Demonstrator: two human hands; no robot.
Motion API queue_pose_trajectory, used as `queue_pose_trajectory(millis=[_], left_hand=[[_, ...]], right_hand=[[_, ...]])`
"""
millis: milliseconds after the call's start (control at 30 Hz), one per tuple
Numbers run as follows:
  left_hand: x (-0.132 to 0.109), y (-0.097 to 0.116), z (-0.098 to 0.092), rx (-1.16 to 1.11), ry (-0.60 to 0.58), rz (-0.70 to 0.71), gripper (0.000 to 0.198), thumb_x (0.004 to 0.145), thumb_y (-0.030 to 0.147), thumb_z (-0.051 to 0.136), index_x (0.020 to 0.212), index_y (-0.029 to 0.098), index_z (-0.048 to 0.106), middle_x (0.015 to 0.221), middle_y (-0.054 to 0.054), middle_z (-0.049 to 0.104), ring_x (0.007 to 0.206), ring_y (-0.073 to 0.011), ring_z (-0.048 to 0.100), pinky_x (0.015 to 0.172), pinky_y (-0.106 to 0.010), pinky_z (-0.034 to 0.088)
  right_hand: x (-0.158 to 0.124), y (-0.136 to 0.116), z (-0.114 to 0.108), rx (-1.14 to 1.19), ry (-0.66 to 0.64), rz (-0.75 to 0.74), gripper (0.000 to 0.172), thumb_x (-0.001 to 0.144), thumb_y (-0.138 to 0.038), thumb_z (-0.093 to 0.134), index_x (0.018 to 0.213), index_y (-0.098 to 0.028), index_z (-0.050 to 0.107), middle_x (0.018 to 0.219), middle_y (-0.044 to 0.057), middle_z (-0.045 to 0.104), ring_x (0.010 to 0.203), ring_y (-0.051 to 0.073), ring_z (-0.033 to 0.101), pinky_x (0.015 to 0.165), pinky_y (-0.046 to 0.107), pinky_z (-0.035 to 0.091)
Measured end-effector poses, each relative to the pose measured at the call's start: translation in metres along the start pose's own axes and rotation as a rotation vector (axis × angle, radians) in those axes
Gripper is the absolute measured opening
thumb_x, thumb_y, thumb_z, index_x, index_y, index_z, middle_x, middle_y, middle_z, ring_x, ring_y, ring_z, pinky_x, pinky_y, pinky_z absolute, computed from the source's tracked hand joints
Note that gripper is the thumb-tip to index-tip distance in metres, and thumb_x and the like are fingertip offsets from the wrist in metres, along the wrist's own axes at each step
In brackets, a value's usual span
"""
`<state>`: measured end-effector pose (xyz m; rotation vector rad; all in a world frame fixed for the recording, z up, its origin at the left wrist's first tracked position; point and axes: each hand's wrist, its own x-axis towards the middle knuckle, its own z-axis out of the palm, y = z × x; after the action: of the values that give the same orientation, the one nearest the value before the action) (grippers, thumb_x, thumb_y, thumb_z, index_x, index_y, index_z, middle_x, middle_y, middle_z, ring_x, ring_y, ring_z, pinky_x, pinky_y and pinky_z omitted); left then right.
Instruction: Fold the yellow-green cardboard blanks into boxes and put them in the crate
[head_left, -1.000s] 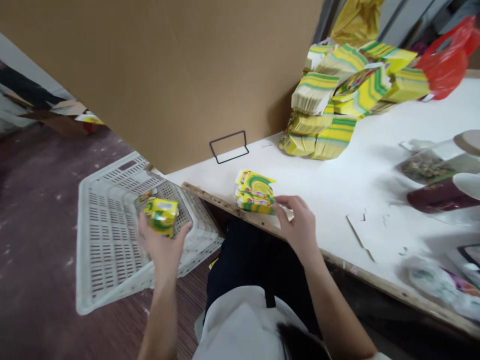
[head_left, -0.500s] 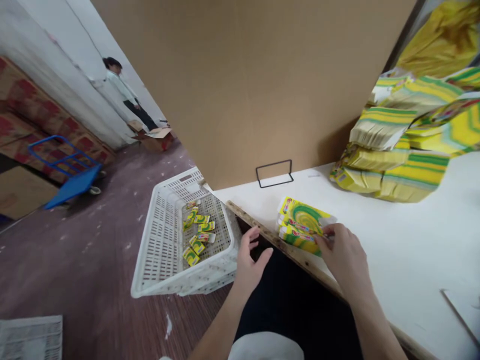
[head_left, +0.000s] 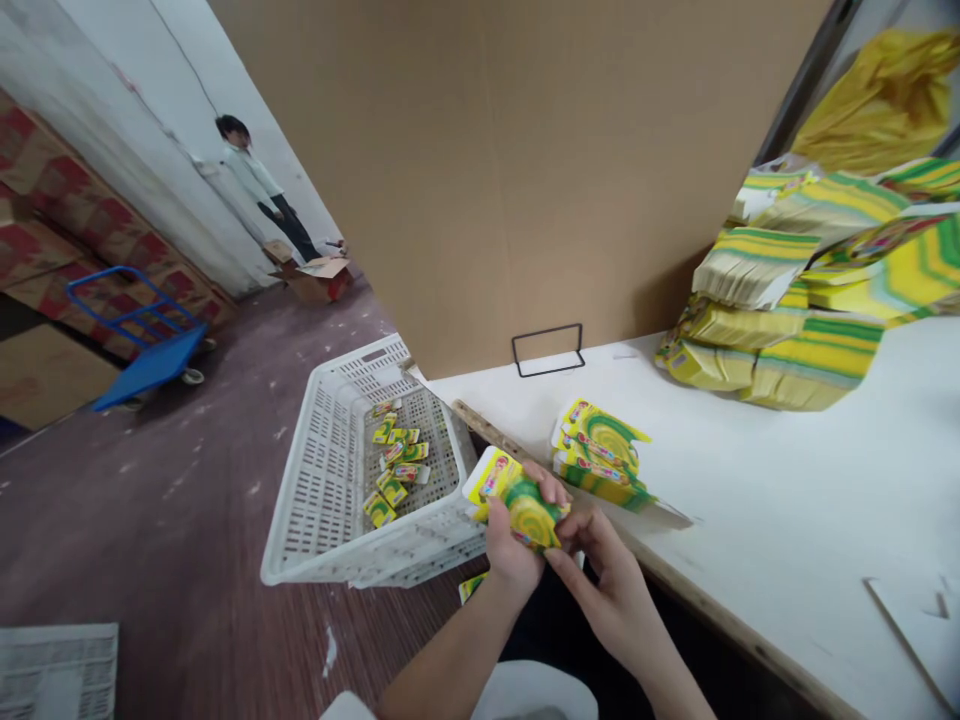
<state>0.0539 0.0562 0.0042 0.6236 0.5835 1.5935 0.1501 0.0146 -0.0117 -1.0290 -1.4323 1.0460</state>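
A yellow and green carton (head_left: 525, 505) with a swirl print is held between both hands over the table's near edge. My left hand (head_left: 517, 545) wraps around its body, thumb in front and fingers behind. The fingertips of my right hand (head_left: 592, 560) pinch its lower right end. On the white table beside the hands lies a small pile of flat cartons (head_left: 600, 450) of the same print. To the left, a white plastic basket (head_left: 315, 480) holds several small yellow cartons (head_left: 394, 485).
Tall stacks of flat printed cartons (head_left: 795, 330) stand at the table's right. A large cardboard sheet (head_left: 510, 180) rises behind a black wire stand (head_left: 549, 350). A blue trolley (head_left: 150, 360), stacked boxes (head_left: 105, 210) and a person (head_left: 259, 185) are at the far left.
My right hand has brought a carton from the pile leftward to my left hand. My left hand, open and bare before, now grips it too.
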Motion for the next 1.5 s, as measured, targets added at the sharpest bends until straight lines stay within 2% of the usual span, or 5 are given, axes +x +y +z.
queue_pose_trajectory(millis=[533, 833, 1033, 1267, 1500], left_hand=[[-0.001, -0.008, -0.036, 0.419, 0.158, -0.068, 0.037, 0.076, 0.053, 0.082, 0.081, 0.017, 0.074, 0.075, -0.001, 0.07, 0.069, -0.0132, 0.059, 0.073, -0.026, 0.05], [0.009, 0.07, -0.044, 0.517, -0.236, 0.201, 0.065, 0.08, 0.065, 0.071, 0.131, 0.026, 0.063, 0.122, -0.01, 0.07, 0.111, -0.0248, 0.066, 0.097, -0.035, 0.052], [-0.01, 0.07, -0.026, 1.241, -0.656, -0.205, 0.119, 0.05, 0.05, 0.097, 0.152, 0.022, 0.041, 0.147, -0.018, 0.053, 0.134, -0.0411, 0.051, 0.114, -0.054, 0.039], [-0.01, 0.038, -0.029, 1.186, -0.434, -0.207, 0.085, 0.064, 0.04, 0.092, 0.136, 0.022, 0.051, 0.13, -0.011, 0.064, 0.118, -0.0326, 0.062, 0.103, -0.047, 0.048], [-0.015, 0.035, -0.027, 1.011, -0.552, -0.179, 0.099, 0.075, 0.034, 0.084, 0.155, 0.022, 0.027, 0.151, -0.016, 0.048, 0.136, -0.0338, 0.051, 0.115, -0.047, 0.04]], right_hand=[[0.004, 0.012, -0.015, -0.01, 0.16, 0.037, 0.017, 0.095, -0.036, 0.062, 0.088, -0.021, 0.066, 0.08, 0.002, 0.069, 0.07, 0.016, 0.066, 0.061, 0.023, 0.054], [0.008, -0.011, -0.061, -0.552, 0.023, -0.31, 0.018, 0.096, -0.022, 0.061, 0.107, -0.029, 0.074, 0.088, 0.002, 0.07, 0.08, 0.017, 0.065, 0.069, 0.026, 0.053], [0.009, -0.022, -0.041, -0.692, -0.146, -0.472, 0.032, 0.097, -0.011, 0.052, 0.105, -0.033, 0.074, 0.085, 0.001, 0.071, 0.082, 0.02, 0.062, 0.087, 0.039, 0.051], [-0.005, 0.002, -0.031, -0.297, 0.375, -0.117, 0.072, 0.093, -0.034, 0.065, 0.156, -0.03, 0.032, 0.154, 0.015, 0.041, 0.14, 0.034, 0.045, 0.113, 0.057, 0.043], [-0.004, 0.019, -0.016, 0.186, 0.154, 0.316, 0.046, 0.093, -0.054, 0.06, 0.127, -0.024, 0.067, 0.134, 0.01, 0.068, 0.13, 0.029, 0.061, 0.108, 0.041, 0.052]])
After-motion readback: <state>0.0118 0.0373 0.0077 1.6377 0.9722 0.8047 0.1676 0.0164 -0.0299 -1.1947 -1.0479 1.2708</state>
